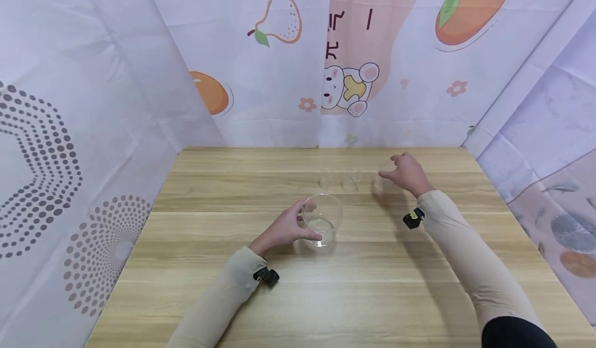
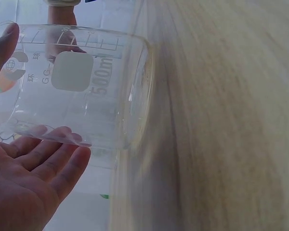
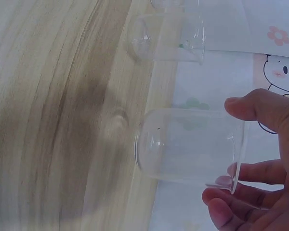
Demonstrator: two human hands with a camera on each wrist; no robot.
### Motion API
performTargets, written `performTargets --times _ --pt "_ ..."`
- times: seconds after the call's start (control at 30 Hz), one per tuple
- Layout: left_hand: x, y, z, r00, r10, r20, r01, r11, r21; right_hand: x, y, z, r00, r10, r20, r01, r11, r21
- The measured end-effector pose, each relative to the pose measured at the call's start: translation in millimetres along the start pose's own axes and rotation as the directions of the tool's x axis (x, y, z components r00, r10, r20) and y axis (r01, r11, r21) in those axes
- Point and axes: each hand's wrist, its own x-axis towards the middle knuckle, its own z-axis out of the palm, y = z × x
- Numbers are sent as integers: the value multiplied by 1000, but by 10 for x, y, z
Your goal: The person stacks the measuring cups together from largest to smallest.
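A large clear glass beaker (image 1: 328, 216) with white 500 ml markings stands upright on the wooden table. My left hand (image 1: 289, 226) grips it from the left, thumb on the near side and fingers on the far side. In the left wrist view the label patch on the beaker (image 2: 72, 72) faces the camera. Farther back on the right, my right hand (image 1: 406, 174) holds a small clear beaker (image 3: 192, 147) near its rim, thumb on one side and fingertips on the other. Whether that beaker's base touches the table, I cannot tell.
Left of the right hand, two more small clear beakers stand near the table's back: a middle beaker (image 1: 354, 176) and a left beaker (image 1: 325, 177). Behind the wooden table (image 1: 223, 193) hangs a printed curtain (image 1: 261, 94), with further curtains at both sides.
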Motion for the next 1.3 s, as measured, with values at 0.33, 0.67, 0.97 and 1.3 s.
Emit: performTargets --times 0.33,0.67,0.97,1.3 --pt "-4 8 8 1000 4 6 -4 1000 15 -23 21 -50 1000 -17 -11 17 1000 18" --pt "10 -5 -5 1000 16 5 -16 1000 3 -39 -66 -125 999 -39 -37 39 999 22" --pt "-5 -4 -8 1000 1 4 -1 1000 5 -79 -206 -205 997 -61 -56 62 998 11" --pt "1 -18 0 1000 4 4 -4 1000 -1 -113 -287 -243 995 -77 -66 76 997 -13"
